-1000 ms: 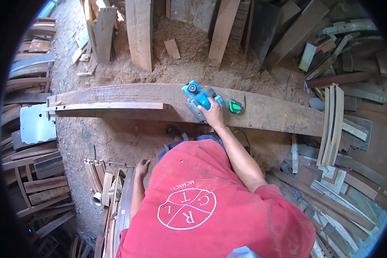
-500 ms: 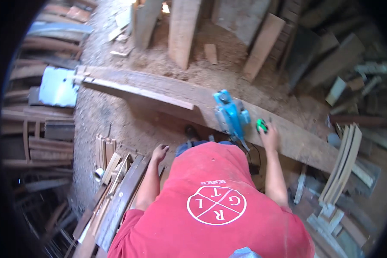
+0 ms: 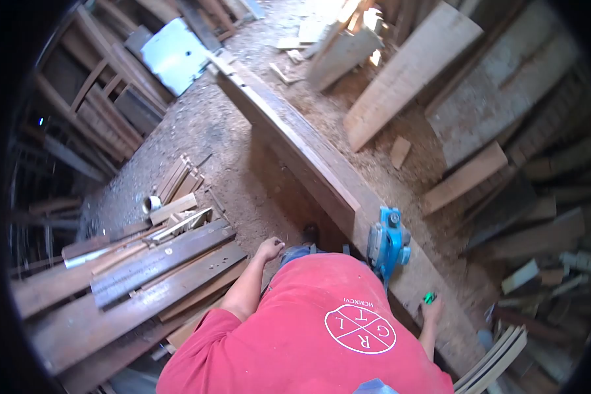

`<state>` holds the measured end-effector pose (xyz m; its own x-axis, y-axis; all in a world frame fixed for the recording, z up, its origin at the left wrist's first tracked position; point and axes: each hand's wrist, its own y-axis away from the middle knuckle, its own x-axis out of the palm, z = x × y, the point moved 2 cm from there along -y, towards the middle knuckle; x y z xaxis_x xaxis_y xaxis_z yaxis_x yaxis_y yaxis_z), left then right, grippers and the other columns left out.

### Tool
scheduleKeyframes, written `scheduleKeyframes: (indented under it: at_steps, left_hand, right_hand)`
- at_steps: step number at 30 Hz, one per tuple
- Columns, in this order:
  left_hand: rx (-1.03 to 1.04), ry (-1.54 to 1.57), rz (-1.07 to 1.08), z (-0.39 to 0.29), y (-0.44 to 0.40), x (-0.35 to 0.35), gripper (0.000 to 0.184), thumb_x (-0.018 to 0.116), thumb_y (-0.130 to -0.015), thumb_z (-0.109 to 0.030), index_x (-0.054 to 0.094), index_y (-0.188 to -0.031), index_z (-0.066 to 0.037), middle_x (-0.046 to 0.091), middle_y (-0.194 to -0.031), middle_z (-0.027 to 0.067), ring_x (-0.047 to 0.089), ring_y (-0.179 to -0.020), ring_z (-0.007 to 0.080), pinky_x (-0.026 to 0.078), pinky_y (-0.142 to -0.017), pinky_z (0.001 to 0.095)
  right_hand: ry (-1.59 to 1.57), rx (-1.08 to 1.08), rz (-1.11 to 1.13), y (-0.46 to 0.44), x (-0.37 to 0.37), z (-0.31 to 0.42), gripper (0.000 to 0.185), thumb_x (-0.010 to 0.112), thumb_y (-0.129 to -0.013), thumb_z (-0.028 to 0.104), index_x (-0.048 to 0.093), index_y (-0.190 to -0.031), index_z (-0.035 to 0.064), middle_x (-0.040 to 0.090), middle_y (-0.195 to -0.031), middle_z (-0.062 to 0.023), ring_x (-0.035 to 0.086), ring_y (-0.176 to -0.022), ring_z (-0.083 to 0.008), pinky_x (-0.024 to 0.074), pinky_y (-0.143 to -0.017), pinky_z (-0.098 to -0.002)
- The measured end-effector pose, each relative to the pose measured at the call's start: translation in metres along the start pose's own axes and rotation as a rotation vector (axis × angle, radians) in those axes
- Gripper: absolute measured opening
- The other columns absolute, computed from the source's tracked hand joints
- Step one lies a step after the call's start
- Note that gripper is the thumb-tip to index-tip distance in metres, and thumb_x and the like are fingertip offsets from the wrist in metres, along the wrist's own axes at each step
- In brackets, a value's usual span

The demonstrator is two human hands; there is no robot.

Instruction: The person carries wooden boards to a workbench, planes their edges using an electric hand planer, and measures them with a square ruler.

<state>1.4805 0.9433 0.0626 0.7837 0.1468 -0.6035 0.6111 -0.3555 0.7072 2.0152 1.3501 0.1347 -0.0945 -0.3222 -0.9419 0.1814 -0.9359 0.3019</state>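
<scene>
My right hand (image 3: 432, 311) is closed around a small green-and-black tape measure (image 3: 429, 298) at the right part of a long thick plank (image 3: 410, 289). Farther up the same plank, a blue power planer (image 3: 388, 244) rests by itself, with no hand on it. A narrow wooden strip (image 3: 308, 161) lies along the plank's near side, running to its far end. My left hand (image 3: 270, 248) hangs at my side with its fingers loosely curled and nothing visible in them, nearest to the stacked boards (image 3: 161, 262) on the left.
Wide boards (image 3: 410, 72) lean beyond the plank at the upper right, above sawdust. A white sheet (image 3: 175, 56) stands at the upper left. Curved strips (image 3: 496, 361) sit at the lower right. Scrap wood (image 3: 177, 180) and a pale roll (image 3: 152, 203) lie left of my feet.
My right hand has let go of the planer and taken hold of the tape measure. The view has turned left, so the plank now slants down to the right.
</scene>
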Motion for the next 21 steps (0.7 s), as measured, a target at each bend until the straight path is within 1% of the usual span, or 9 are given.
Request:
scheduleKeyframes:
  at_steps: [2,4,6,9,10,13,15,19,21]
  left_hand:
    - [-0.027,-0.009,-0.012,0.02,0.005,0.008,0.04,0.069,-0.099,-0.04,0.076,-0.118,-0.006,0.077,-0.118,0.0186,0.073,-0.108,0.0324,0.056,-0.096,0.0414]
    - [-0.051,0.034,0.021,0.037,0.003,0.012,0.039,0.068,-0.099,-0.042,0.078,-0.114,-0.007,0.078,-0.113,0.0186,0.074,-0.108,0.0329,0.056,-0.096,0.0418]
    - [-0.058,0.188,0.006,0.047,0.004,0.021,0.039,0.066,-0.097,-0.043,0.081,-0.099,-0.007,0.079,-0.103,0.0189,0.076,-0.104,0.0309,0.057,-0.092,0.0415]
    - [-0.101,0.196,0.05,0.016,0.013,0.002,0.04,0.067,-0.098,-0.043,0.079,-0.109,-0.007,0.08,-0.1,0.0177,0.076,-0.102,0.0298,0.057,-0.092,0.0413]
    - [-0.087,0.28,0.022,0.015,0.005,0.005,0.042,0.068,-0.099,-0.043,0.077,-0.119,-0.008,0.079,-0.103,0.0146,0.074,-0.099,0.0273,0.056,-0.091,0.0407]
    - [0.054,0.347,-0.078,-0.008,-0.02,0.0,0.044,0.069,-0.101,-0.043,0.074,-0.125,-0.008,0.078,-0.111,0.013,0.072,-0.103,0.0259,0.055,-0.094,0.0397]
    - [0.063,0.432,-0.072,-0.054,-0.003,-0.023,0.043,0.068,-0.102,-0.044,0.074,-0.126,-0.008,0.075,-0.121,0.0135,0.07,-0.11,0.0249,0.054,-0.099,0.0393]
    - [0.224,0.533,-0.168,-0.101,-0.003,-0.041,0.041,0.066,-0.105,-0.039,0.072,-0.128,-0.006,0.075,-0.118,0.0099,0.068,-0.11,0.0201,0.052,-0.1,0.0366]
    - [0.327,0.651,-0.143,-0.12,0.005,-0.052,0.04,0.066,-0.105,-0.039,0.072,-0.127,-0.005,0.075,-0.119,0.0101,0.067,-0.111,0.0193,0.051,-0.101,0.0361]
  right_hand:
    - [0.067,0.009,-0.122,-0.002,-0.04,0.047,0.058,0.085,-0.082,0.028,0.066,-0.132,0.0055,0.068,-0.12,-0.0229,0.064,-0.116,-0.0429,0.0514,-0.1,-0.0528]
    - [-0.221,-0.349,-0.308,-0.03,-0.054,0.124,0.047,0.084,-0.085,0.027,0.07,-0.125,0.0048,0.069,-0.121,-0.0209,0.065,-0.116,-0.0402,0.0519,-0.1,-0.0493]
    - [-0.582,-0.581,-0.184,-0.023,-0.085,0.247,0.043,0.083,-0.087,0.021,0.07,-0.124,0.004,0.07,-0.116,-0.0184,0.067,-0.107,-0.0395,0.0533,-0.098,-0.0486]
    - [-0.505,-0.972,-0.097,0.001,-0.103,0.383,0.049,0.084,-0.086,0.035,0.071,-0.122,0.0047,0.072,-0.121,-0.0205,0.071,-0.111,-0.0378,0.0566,-0.095,-0.0465]
    - [-0.505,-0.989,-0.102,0.004,-0.099,0.399,0.049,0.084,-0.086,0.035,0.071,-0.122,0.0047,0.072,-0.121,-0.0205,0.071,-0.111,-0.0378,0.0566,-0.095,-0.0465]
    - [-0.009,-0.923,0.055,-0.017,-0.061,0.436,0.05,0.086,-0.081,0.041,0.074,-0.115,0.005,0.075,-0.114,-0.0231,0.074,-0.105,-0.0404,0.059,-0.09,-0.0502]
    - [0.111,-0.909,0.084,-0.035,-0.038,0.43,0.047,0.087,-0.075,0.045,0.076,-0.099,0.0057,0.077,-0.095,-0.0213,0.076,-0.089,-0.0415,0.0608,-0.082,-0.0523]
    - [-0.1,-1.062,-0.098,0.023,-0.143,0.464,0.037,0.085,-0.074,0.038,0.074,-0.088,0.0057,0.075,-0.082,-0.0181,0.074,-0.076,-0.0379,0.0596,-0.073,-0.0499]
    - [-0.483,-1.261,-0.244,0.059,-0.213,0.503,0.03,0.084,-0.076,0.032,0.069,-0.082,0.0062,0.069,-0.074,-0.014,0.069,-0.067,-0.0347,0.0558,-0.065,-0.0469]
